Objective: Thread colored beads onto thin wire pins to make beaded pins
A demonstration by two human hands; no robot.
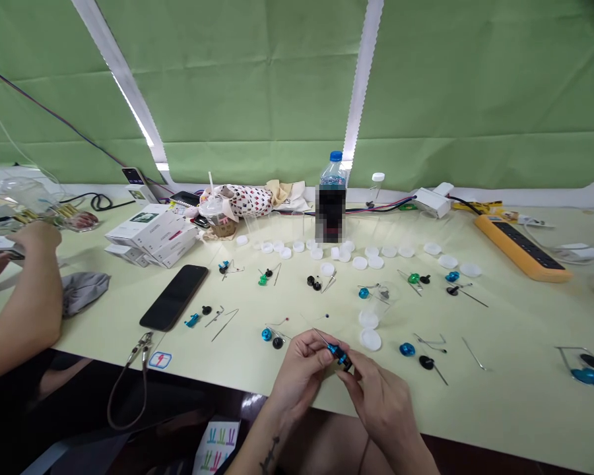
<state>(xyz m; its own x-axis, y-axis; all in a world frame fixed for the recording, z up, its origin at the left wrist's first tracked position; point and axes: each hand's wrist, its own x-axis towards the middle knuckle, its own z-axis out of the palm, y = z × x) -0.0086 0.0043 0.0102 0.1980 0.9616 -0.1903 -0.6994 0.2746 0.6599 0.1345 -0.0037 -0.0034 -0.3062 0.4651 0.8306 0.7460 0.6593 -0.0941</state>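
Pale table (525, 316): phone (174, 298) at left, bottle (332, 198) behind, power strip (522, 247) at right. White caps (371, 340) and loose parts (266, 334) close around hands. Small blue-black piece (338, 355), thin rod pointing up-left, near table's front edge, pinched by fingertips of left hand (301, 366) and right hand (380, 392).

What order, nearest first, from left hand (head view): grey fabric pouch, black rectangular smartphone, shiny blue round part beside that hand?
1. Shiny blue round part: just left of the left hand.
2. Black rectangular smartphone: farther left.
3. Grey fabric pouch: far left, beside a co-worker's forearm.
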